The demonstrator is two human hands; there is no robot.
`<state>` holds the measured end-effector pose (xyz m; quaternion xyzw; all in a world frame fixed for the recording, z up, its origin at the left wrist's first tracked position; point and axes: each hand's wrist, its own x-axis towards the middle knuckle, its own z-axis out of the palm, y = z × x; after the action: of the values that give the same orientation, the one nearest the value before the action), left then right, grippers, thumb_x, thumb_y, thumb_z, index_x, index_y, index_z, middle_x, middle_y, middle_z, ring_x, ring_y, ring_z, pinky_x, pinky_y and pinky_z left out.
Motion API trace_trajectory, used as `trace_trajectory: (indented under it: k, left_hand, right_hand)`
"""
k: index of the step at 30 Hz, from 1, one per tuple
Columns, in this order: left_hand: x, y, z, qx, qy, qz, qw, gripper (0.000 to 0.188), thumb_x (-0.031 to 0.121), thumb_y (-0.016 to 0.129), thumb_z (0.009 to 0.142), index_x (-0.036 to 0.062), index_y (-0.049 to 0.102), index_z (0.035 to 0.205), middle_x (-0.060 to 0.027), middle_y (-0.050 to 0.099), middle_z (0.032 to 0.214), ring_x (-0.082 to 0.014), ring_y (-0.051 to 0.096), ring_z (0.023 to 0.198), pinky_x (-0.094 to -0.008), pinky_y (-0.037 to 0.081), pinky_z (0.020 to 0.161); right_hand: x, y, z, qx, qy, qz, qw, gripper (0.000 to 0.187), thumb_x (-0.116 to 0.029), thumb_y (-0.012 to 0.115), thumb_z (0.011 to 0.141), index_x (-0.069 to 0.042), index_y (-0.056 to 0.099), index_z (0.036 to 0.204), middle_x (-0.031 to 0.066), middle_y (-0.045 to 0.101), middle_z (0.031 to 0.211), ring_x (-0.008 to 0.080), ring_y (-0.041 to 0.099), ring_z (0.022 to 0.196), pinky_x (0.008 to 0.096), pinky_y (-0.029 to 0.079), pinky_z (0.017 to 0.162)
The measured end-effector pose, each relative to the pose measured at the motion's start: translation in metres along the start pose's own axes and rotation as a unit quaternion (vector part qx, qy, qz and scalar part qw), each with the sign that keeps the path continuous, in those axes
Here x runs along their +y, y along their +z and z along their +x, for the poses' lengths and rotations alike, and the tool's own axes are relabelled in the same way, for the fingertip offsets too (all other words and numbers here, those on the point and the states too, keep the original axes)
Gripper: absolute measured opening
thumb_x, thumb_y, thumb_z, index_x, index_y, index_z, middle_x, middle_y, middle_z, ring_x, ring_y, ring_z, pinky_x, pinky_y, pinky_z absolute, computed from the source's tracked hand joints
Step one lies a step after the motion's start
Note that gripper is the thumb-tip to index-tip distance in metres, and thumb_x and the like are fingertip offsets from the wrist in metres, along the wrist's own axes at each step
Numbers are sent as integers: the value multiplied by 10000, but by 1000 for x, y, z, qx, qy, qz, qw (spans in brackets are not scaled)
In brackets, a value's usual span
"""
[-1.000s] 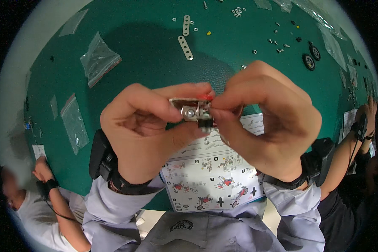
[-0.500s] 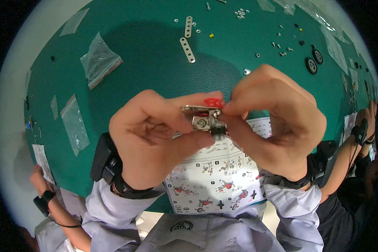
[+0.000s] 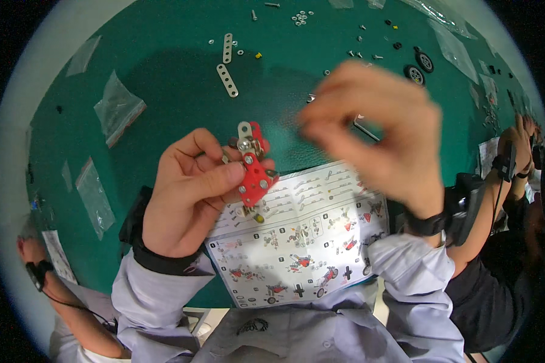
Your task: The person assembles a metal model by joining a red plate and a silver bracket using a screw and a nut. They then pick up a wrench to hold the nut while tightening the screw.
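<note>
My left hand (image 3: 191, 196) grips a small metal model assembly (image 3: 255, 181) between thumb and fingers. Red plates with round silver screw heads and a silver strip with holes make up this piece; its underside is partly hidden by my fingers. Off to the right, my right hand (image 3: 384, 130) is raised apart from the assembly, its fingers smeared by motion. Beneath or beside that hand lies a thin silver L-shaped hex key (image 3: 366, 128), partly covered. A small silver part (image 3: 310, 98) shows by its fingertips. Under both hands spreads a printed instruction sheet (image 3: 297, 254).
Two perforated silver strips (image 3: 227, 81) lie ahead on the green table, near a small yellow part (image 3: 258, 55) and several nuts (image 3: 301, 18). Black wheels (image 3: 415, 74) and screws are at the far right. Plastic bags (image 3: 118, 109) lie left. Other people's arms (image 3: 85, 314) flank both sides.
My right hand has let go of the assembly and moved away to the right. The assembly, now in my left hand only, has turned so its red plates show. The whole view has shifted slightly.
</note>
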<state>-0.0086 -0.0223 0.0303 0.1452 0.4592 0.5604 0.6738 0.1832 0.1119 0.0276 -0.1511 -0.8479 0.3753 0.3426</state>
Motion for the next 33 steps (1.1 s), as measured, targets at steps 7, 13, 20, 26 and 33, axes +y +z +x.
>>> trace_trajectory:
  k: [7,13,20,26,33]
  left_hand:
    - [3,-1,4,-1,33,46,998,193,33,643,798,61,460,851,-227,584,1098,-295,625,980,-372,535,834]
    - [5,-3,7,-3,51,73,996,176,23,634,801,57,473,862,-226,585,1085,-290,621,989,-370,525,846]
    - [2,-5,7,12,41,78,996,166,18,628,804,67,478,856,-217,584,1088,-280,621,989,-376,521,856]
    - [1,-6,6,1,45,91,995,165,30,626,807,73,473,851,-213,593,1079,-281,625,985,-378,536,834]
    - [2,-5,9,3,44,101,994,177,40,629,804,74,461,848,-231,590,1088,-291,623,994,-388,531,848]
  right_hand:
    - [36,-45,-41,54,299,-104,947,106,-52,652,767,19,660,845,71,651,742,109,605,671,236,471,625]
    - [31,-20,-19,39,241,-69,967,128,-77,654,726,19,667,809,121,640,747,193,629,661,291,481,623]
    - [36,3,2,-56,153,-83,983,115,-26,644,757,48,654,844,55,551,758,115,528,630,259,428,585]
    - [38,4,-2,-42,169,-99,980,112,-4,644,746,40,661,847,51,566,762,119,531,630,261,425,590]
    - [33,-7,-7,-11,174,-93,980,192,-46,673,685,-13,677,874,119,625,806,229,609,668,310,478,631]
